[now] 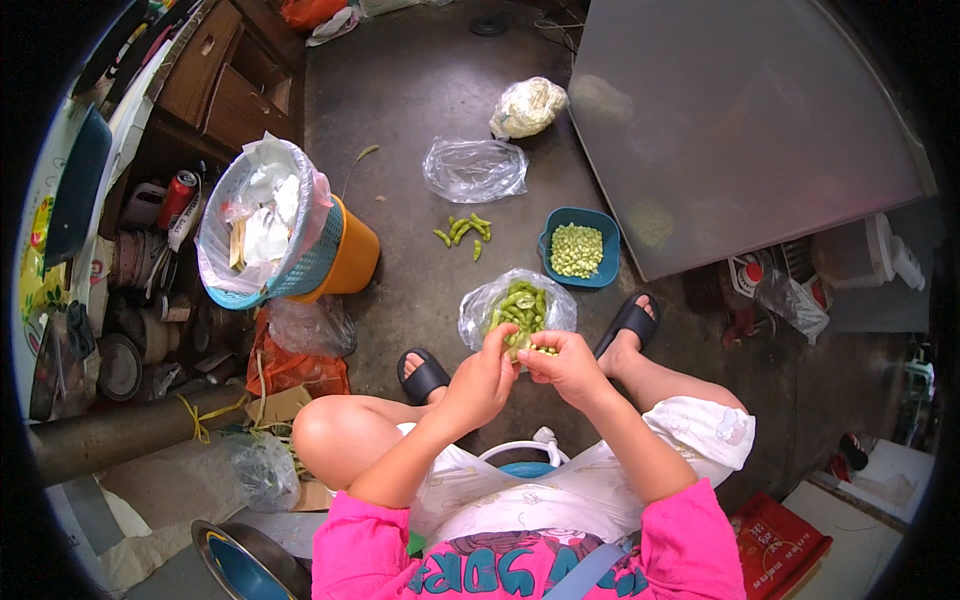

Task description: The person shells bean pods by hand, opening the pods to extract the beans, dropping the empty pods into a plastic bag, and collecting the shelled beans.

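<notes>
My left hand (484, 375) and my right hand (564, 369) meet over the near edge of an open clear plastic bag (478, 304) of green soybean pods (523, 301). The fingertips of both hands pinch a small green pod between them; its exact outline is partly hidden by the fingers. Some pale beans show beside my right fingers. Beyond my right hand, a blue plastic basin (613, 251) holds shelled green beans (576, 250). Several loose pods (471, 225) lie on the floor past the bag.
An empty-looking clear bag (475, 171) and a crumpled bag with pale contents (529, 107) lie farther off. A lined blue wastebasket (304, 259) leans at the left by an orange bin (352, 251). A large grey panel (742, 135) stands at the right. My sandalled feet flank the bag.
</notes>
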The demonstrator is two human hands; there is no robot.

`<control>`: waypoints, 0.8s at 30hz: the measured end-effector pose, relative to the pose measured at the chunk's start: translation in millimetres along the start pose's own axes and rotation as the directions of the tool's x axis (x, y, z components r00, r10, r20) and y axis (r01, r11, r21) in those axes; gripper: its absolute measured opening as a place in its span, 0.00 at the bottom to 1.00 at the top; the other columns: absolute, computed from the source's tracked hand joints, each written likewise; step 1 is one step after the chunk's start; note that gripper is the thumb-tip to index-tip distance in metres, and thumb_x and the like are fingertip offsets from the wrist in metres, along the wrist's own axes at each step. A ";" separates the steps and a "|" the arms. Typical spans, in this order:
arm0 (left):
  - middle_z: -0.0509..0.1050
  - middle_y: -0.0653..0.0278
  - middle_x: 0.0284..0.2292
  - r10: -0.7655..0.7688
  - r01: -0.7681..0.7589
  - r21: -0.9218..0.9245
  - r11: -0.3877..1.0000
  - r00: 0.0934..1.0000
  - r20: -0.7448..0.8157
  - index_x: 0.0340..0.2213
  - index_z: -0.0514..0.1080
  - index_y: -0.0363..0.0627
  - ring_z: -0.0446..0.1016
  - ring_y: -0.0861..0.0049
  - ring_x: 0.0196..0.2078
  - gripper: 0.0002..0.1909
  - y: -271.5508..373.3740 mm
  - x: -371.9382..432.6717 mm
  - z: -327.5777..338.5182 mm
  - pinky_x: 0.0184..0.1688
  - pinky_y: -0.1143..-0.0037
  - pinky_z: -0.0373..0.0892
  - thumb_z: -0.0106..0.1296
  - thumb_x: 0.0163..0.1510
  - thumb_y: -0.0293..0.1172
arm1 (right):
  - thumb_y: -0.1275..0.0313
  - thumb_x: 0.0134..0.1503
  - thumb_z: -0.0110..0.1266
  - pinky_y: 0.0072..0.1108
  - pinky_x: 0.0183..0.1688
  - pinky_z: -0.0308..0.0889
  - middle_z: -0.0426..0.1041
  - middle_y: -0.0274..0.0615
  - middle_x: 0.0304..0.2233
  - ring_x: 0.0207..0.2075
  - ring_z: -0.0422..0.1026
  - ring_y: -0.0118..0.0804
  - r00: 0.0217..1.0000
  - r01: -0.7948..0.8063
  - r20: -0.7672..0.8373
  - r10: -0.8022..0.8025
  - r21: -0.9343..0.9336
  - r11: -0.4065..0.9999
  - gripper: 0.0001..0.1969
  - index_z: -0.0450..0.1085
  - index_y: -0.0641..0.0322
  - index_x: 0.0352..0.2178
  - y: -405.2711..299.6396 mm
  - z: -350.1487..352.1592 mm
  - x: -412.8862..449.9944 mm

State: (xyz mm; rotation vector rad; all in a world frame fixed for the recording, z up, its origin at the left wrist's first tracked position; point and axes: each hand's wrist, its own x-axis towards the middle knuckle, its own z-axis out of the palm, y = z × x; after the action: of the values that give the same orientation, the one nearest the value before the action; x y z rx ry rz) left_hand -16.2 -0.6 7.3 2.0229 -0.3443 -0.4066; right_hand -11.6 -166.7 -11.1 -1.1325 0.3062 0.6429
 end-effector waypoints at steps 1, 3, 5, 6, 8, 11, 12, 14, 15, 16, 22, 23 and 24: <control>0.67 0.58 0.20 0.000 0.000 0.000 1.000 1.000 0.000 0.48 0.49 0.38 0.69 0.64 0.23 0.19 -1.2 -0.1 0.0 0.27 0.72 0.64 0.35 0.53 0.23 | 0.69 0.48 0.55 0.08 0.21 0.58 0.70 0.31 0.21 0.19 0.62 0.16 1.000 -0.003 0.021 0.002 0.003 1.000 0.11 0.69 0.66 0.32 -1.0 0.4 -0.4; 0.66 0.62 0.20 -0.001 0.003 -0.069 0.998 1.000 0.028 0.48 0.50 0.40 0.67 0.72 0.22 0.19 -3.0 0.6 -0.4 0.27 0.76 0.63 0.33 0.54 0.23 | 0.70 0.48 0.55 0.08 0.21 0.58 0.70 0.32 0.21 0.19 0.62 0.16 0.999 0.001 0.039 -0.002 0.008 1.000 0.10 0.69 0.66 0.31 -1.4 -0.3 -0.4; 0.66 0.64 0.21 -0.028 0.035 -0.146 0.989 0.998 0.054 0.48 0.50 0.41 0.65 0.77 0.21 0.18 -0.9 2.3 -4.3 0.26 0.79 0.63 0.32 0.55 0.23 | 0.71 0.49 0.54 0.08 0.21 0.58 0.70 0.32 0.21 0.19 0.62 0.16 0.998 0.005 0.057 -0.006 0.013 1.000 0.09 0.69 0.66 0.31 -3.2 -1.6 -0.5; 0.65 0.66 0.21 -0.052 0.068 -0.220 0.973 0.996 0.079 0.48 0.50 0.41 0.64 0.82 0.21 0.17 0.8 2.7 -6.0 0.26 0.82 0.62 0.31 0.56 0.23 | 0.71 0.49 0.53 0.09 0.21 0.57 0.70 0.32 0.21 0.19 0.62 0.17 0.997 -0.010 0.082 0.009 0.022 1.000 0.09 0.69 0.66 0.31 -5.6 -1.7 -0.5; 0.65 0.67 0.21 -0.078 0.106 -0.341 0.934 0.993 0.093 0.48 0.51 0.42 0.62 0.85 0.21 0.17 -4.6 2.8 -4.2 0.25 0.85 0.60 0.31 0.56 0.24 | 0.72 0.49 0.53 0.09 0.21 0.57 0.70 0.31 0.21 0.19 0.61 0.17 0.994 -0.026 0.108 0.023 0.030 0.999 0.08 0.69 0.66 0.30 -6.9 -1.8 -0.6; 0.64 0.68 0.22 -0.141 0.211 -0.523 0.826 0.975 0.171 0.48 0.51 0.43 0.60 0.89 0.20 0.16 -2.4 5.7 -6.4 0.22 0.88 0.58 0.31 0.57 0.26 | 0.71 0.49 0.53 0.09 0.21 0.57 0.69 0.31 0.20 0.19 0.61 0.17 0.994 -0.035 0.108 0.030 0.049 0.998 0.08 0.69 0.65 0.30 -6.2 -4.0 -0.5; 0.65 0.68 0.22 -0.178 0.282 -0.579 0.765 0.957 0.231 0.48 0.51 0.43 0.60 0.89 0.20 0.16 0.5 6.9 -8.9 0.20 0.89 0.57 0.31 0.57 0.27 | 0.71 0.49 0.53 0.09 0.21 0.57 0.68 0.31 0.20 0.19 0.61 0.17 0.994 -0.038 0.103 0.032 0.056 0.998 0.08 0.69 0.65 0.30 -6.1 -4.3 -0.5; 0.65 0.67 0.22 -0.186 0.306 -0.595 0.743 0.949 0.256 0.47 0.51 0.42 0.60 0.88 0.20 0.15 6.3 8.8 -13.2 0.22 0.87 0.58 0.32 0.57 0.27 | 0.71 0.49 0.53 0.09 0.21 0.57 0.68 0.30 0.20 0.19 0.61 0.17 0.995 -0.039 0.096 0.033 0.063 0.997 0.08 0.69 0.64 0.30 -5.9 -4.8 -0.4; 0.66 0.66 0.22 -0.195 0.330 -0.610 0.721 0.941 0.278 0.46 0.52 0.42 0.61 0.87 0.20 0.15 7.6 8.5 -14.8 0.23 0.85 0.59 0.32 0.57 0.27 | 0.71 0.49 0.53 0.09 0.21 0.57 0.68 0.30 0.20 0.19 0.61 0.17 0.997 -0.040 0.062 0.036 0.060 0.997 0.08 0.69 0.64 0.30 -5.9 -3.7 0.1; 0.66 0.66 0.22 -0.195 0.329 -0.609 0.721 0.941 0.277 0.46 0.52 0.42 0.61 0.87 0.20 0.15 4.3 8.1 -13.4 0.23 0.85 0.59 0.32 0.57 0.27 | 0.70 0.49 0.53 0.09 0.21 0.57 0.68 0.30 0.20 0.19 0.61 0.17 0.999 -0.041 0.028 0.039 0.058 0.997 0.08 0.69 0.64 0.30 -5.9 -2.9 0.5; 0.69 0.64 0.23 -0.206 0.258 -0.537 0.803 0.966 0.157 0.46 0.51 0.41 0.59 0.89 0.17 0.15 -11.1 8.0 -4.0 0.18 0.89 0.55 0.34 0.57 0.27 | 0.70 0.48 0.55 0.10 0.23 0.59 0.68 0.32 0.21 0.20 0.63 0.18 0.985 0.107 -0.144 -0.098 0.059 0.993 0.10 0.69 0.66 0.30 -1.9 -7.3 5.8; 0.69 0.64 0.23 -0.170 0.202 -0.439 0.875 0.979 0.112 0.46 0.51 0.41 0.61 0.87 0.18 0.16 -12.2 7.2 -3.1 0.19 0.87 0.57 0.35 0.56 0.26 | 0.70 0.48 0.55 0.10 0.23 0.59 0.68 0.32 0.21 0.20 0.63 0.18 0.985 0.106 -0.143 -0.097 0.059 0.993 0.10 0.69 0.66 0.30 -1.9 -6.2 5.9; 0.70 0.64 0.23 -0.127 0.144 -0.332 0.932 0.989 0.072 0.46 0.52 0.40 0.63 0.86 0.19 0.16 -12.8 6.4 -2.2 0.20 0.85 0.60 0.36 0.55 0.24 | 0.70 0.47 0.56 0.11 0.23 0.61 0.70 0.33 0.22 0.21 0.65 0.20 0.967 0.191 -0.138 -0.213 -0.158 0.969 0.10 0.69 0.67 0.29 -3.4 -3.4 5.2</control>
State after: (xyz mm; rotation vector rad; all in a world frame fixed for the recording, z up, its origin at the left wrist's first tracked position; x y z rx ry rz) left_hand -8.6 4.3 -4.0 1.7067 -0.1512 -0.5634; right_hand -5.2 -169.0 -12.8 -1.3360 0.2747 0.4011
